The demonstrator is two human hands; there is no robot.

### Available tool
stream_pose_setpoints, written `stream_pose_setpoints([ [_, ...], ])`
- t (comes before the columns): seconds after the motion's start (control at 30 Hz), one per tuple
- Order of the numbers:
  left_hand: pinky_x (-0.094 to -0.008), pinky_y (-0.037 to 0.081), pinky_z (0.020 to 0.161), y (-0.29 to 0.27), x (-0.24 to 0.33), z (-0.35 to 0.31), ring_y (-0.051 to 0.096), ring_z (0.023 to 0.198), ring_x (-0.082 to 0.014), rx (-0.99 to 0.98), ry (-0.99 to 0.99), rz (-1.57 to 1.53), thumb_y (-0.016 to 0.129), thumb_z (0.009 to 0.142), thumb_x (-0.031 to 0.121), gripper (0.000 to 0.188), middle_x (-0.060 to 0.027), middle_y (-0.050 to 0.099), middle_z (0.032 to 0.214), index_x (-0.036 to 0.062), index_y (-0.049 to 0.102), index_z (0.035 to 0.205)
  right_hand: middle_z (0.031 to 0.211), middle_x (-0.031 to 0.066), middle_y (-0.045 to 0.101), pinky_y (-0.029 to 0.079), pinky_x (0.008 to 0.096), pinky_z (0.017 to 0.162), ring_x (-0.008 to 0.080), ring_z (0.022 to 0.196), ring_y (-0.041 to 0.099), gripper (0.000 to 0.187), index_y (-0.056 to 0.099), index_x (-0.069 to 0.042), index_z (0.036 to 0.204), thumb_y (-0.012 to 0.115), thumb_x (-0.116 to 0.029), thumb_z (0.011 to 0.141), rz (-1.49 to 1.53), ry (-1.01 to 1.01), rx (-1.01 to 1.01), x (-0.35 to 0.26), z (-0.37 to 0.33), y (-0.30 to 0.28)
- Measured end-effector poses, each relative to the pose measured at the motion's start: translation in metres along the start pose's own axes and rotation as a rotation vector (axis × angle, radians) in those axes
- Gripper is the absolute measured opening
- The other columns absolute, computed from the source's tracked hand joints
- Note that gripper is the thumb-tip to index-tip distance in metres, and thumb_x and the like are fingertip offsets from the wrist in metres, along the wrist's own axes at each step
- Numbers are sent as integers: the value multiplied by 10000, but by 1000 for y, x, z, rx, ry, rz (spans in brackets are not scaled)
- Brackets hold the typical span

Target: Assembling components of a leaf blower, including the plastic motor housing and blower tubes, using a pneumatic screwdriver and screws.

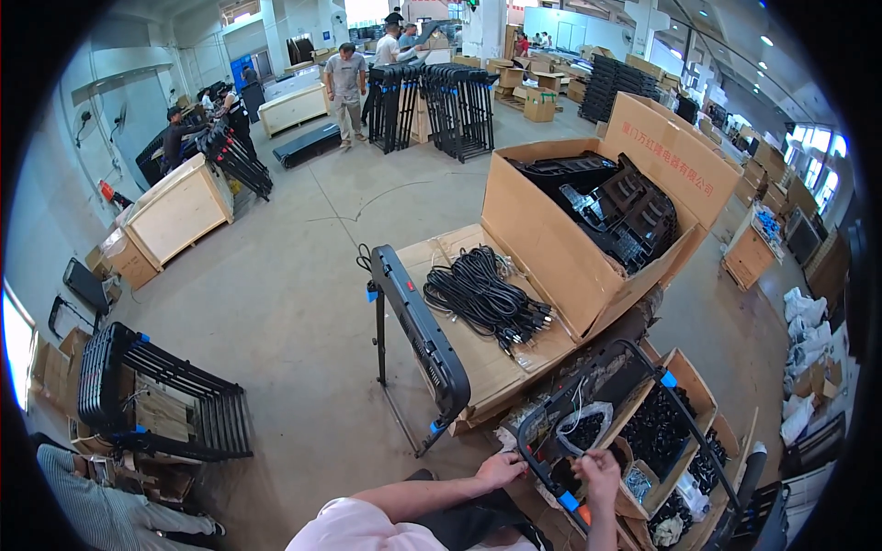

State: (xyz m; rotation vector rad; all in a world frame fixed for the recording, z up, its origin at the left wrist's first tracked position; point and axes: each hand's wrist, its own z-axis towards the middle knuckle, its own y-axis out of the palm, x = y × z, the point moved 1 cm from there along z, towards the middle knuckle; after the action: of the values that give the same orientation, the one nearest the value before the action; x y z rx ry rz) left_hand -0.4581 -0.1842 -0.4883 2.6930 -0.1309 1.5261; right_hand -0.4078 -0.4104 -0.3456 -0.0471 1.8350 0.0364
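Observation:
My left hand (502, 470) is closed on the near left edge of a black tubular frame (549, 404) with blue clips, which stands in front of me. To its right, my right hand (601, 474) is raised inside the frame, fingers bent together; whatever they hold is too small to make out. Just beyond that hand lies a clear plastic bag (586, 427) of small dark parts. A divided wooden bin (691, 386) behind the frame holds black small parts and silver screws (638, 481).
A black frame with a long panel (418, 321) stands left of a cardboard sheet bearing bundled black cables (487, 292). Behind is a large carton (551, 243) of black plastic housings (625, 207). Stacked frames (165, 390) and a person's striped sleeve (69, 487) are at left; several people work farther off.

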Motion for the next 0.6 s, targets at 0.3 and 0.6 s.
stream_pose_setpoints([
  [0.3,-290,571,720,-17,16,-6,705,756,-110,-65,-102,37,687,987,367,281,-2,772,873,116,796,1051,1127,153,745,553,390,908,286,1024,701,437,669,45,1316,691,-266,1010,232,576,-84,78,-109,59],
  [0.6,-295,513,622,-15,41,-2,650,660,-118,-34,-181,239,747,946,400,349,-43,736,794,56,786,984,990,-55,718,423,317,754,124,894,634,150,726,-203,1113,620,-298,1069,688,570,40,177,-23,82],
])
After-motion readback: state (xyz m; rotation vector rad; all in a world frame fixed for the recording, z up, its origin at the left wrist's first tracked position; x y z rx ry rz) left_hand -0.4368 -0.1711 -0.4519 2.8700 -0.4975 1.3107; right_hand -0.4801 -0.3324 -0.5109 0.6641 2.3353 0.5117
